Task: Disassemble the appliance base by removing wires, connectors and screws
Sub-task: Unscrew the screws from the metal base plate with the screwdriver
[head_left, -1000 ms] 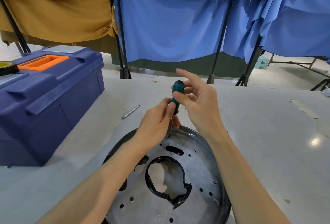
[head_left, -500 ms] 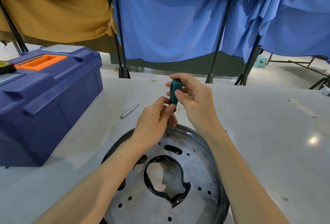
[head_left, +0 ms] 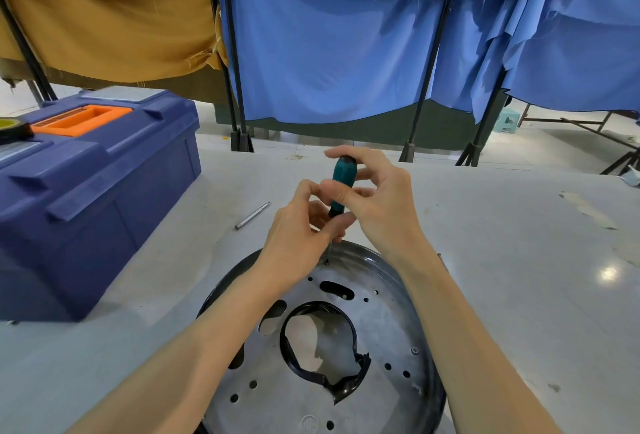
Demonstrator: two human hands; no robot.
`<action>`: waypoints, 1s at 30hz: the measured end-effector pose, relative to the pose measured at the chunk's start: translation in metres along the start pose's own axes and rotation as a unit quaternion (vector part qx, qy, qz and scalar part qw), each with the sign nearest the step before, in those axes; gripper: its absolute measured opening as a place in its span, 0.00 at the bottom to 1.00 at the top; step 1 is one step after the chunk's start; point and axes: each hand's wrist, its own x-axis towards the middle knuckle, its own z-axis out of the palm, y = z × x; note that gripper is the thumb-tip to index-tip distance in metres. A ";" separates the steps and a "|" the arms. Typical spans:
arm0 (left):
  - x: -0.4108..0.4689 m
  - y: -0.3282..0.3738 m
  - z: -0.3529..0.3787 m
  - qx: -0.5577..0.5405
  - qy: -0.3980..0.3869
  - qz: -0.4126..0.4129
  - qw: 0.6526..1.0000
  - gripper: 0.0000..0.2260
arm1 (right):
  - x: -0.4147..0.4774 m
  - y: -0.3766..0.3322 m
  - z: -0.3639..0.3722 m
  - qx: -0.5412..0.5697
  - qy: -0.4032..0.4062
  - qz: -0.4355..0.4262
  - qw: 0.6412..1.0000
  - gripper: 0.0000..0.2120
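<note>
Upper left of frame: a blue toolbox (head_left: 97, 191) with an orange handle recess stands on the table (head_left: 519, 260); its pale lid labels are too blurred to read. Just right of it, a loose metal bit (head_left: 252, 215) lies flat on the table, well apart from the work. Centre: the left hand (head_left: 301, 239) pinches the screwdriver (head_left: 341, 184) low down, where the teal handle meets the shaft, seemingly to steady it. The tool's long axis stands nearly upright, leaning slightly toward the top of the frame, and its tip meets a screw (head_left: 326, 261) at the far edge of the base (head_left: 381, 329). The right hand (head_left: 377, 201) is curled round the upper handle, thumb against its near side, placed to turn it. The two hands are thus close together, both clamped on one tool. The base, a round metal plate with a black ring about its central hole, lies flat at lower centre, directly beneath the hands. The coming turn depends on the shaft staying in line with the screw; the left hand is the lower and nearer to it. One further screw (lower right of the plate) appears still seated. An embossed mark near the bottom edge cannot be read.
</note>
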 end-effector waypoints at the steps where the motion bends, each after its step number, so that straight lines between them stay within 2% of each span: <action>1: 0.000 0.000 0.000 0.005 -0.005 0.002 1.000 0.11 | 0.000 0.000 0.000 -0.003 0.004 0.000 1.000 0.17; 4: 0.000 0.000 -0.001 0.005 -0.024 0.010 1.000 0.09 | 0.001 0.000 -0.003 0.038 0.006 0.010 0.999 0.21; 8: 0.001 -0.001 0.000 0.013 -0.016 -0.003 1.000 0.04 | 0.000 -0.002 -0.001 0.049 -0.015 0.007 0.999 0.15; 11: 0.000 0.001 0.000 0.017 -0.009 -0.010 1.000 0.11 | 0.000 -0.002 0.001 0.000 0.001 0.003 1.000 0.16; 14: 0.000 0.002 0.000 0.012 -0.025 0.011 1.000 0.06 | 0.001 -0.002 -0.001 -0.005 0.018 0.008 1.000 0.20; 18: 0.000 -0.002 0.000 0.014 -0.014 0.005 1.000 0.03 | 0.000 -0.003 -0.001 0.020 -0.003 0.008 1.000 0.16; 20: 0.000 -0.001 0.000 0.011 0.003 0.000 1.000 0.08 | -0.001 -0.003 0.000 0.008 -0.008 0.007 1.000 0.14; 22: -0.001 0.001 0.000 0.007 -0.004 0.007 1.000 0.12 | -0.001 -0.003 0.000 -0.018 0.002 0.008 1.000 0.18; 25: 0.000 0.001 -0.001 -0.012 -0.031 0.025 0.999 0.10 | 0.001 -0.003 -0.003 -0.009 0.010 0.016 1.000 0.23; 30: 0.002 -0.001 -0.003 -0.021 -0.003 0.002 1.000 0.03 | 0.000 -0.003 0.000 -0.004 -0.006 0.012 1.000 0.16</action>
